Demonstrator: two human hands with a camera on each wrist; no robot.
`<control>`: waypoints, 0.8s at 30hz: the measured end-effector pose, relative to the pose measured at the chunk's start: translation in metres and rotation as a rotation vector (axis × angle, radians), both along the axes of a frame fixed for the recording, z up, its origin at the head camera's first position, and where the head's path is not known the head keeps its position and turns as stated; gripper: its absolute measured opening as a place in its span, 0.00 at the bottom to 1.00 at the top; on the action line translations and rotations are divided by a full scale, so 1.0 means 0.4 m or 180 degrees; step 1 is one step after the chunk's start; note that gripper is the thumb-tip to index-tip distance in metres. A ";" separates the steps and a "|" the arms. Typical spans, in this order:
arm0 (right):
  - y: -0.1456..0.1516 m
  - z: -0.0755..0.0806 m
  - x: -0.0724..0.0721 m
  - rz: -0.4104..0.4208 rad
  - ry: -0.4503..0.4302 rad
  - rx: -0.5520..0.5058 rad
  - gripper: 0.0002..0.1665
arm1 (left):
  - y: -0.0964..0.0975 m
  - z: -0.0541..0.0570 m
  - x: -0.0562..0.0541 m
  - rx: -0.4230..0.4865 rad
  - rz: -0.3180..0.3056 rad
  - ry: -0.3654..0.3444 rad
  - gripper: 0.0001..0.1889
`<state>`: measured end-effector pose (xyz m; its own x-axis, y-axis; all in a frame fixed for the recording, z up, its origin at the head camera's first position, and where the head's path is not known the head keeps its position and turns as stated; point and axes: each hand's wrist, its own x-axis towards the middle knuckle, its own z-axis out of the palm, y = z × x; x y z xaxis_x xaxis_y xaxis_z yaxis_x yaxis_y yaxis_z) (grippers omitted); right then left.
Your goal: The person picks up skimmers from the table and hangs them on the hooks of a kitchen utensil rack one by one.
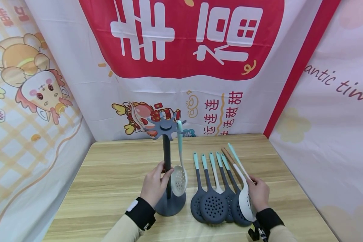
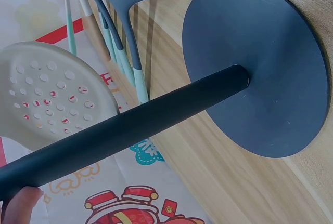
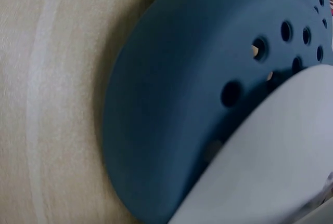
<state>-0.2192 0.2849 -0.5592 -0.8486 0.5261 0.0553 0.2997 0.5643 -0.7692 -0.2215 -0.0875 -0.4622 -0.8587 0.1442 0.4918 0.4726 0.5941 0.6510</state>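
Note:
My left hand point(image 1: 155, 183) grips the black pole point(image 1: 167, 151) of a utensil stand, which rises from a round dark base point(image 2: 260, 73) to a hooked top point(image 1: 165, 126). A white slotted spoon point(image 1: 179, 179) with a mint handle hangs from one hook, right beside the pole. On the right, my right hand point(image 1: 259, 193) pinches a white utensil with a mint handle point(image 1: 234, 153); its head is largely hidden by the hand. Close beside it lies a white slotted spoon with a wooden handle point(image 1: 229, 156), overlapping a dark slotted utensil point(image 3: 156, 115).
Several more utensils with mint handles lie side by side on the wooden table point(image 1: 115, 168), among them a dark round skimmer point(image 1: 213, 206). Printed cloth point(image 1: 78, 67) hangs behind the table and along both sides.

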 end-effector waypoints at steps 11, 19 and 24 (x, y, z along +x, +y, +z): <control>-0.013 0.019 0.010 0.0035 0.0156 0.0002 0.16 | -0.002 -0.002 -0.003 -0.0008 -0.0010 0.0011 0.09; -0.020 0.038 0.006 0.0075 0.0123 -0.0017 0.16 | -0.001 -0.002 -0.001 -0.0031 0.0031 0.0030 0.09; -0.025 0.052 0.010 0.0068 0.0167 -0.0082 0.17 | 0.000 -0.001 -0.001 -0.0043 0.0059 -0.0022 0.09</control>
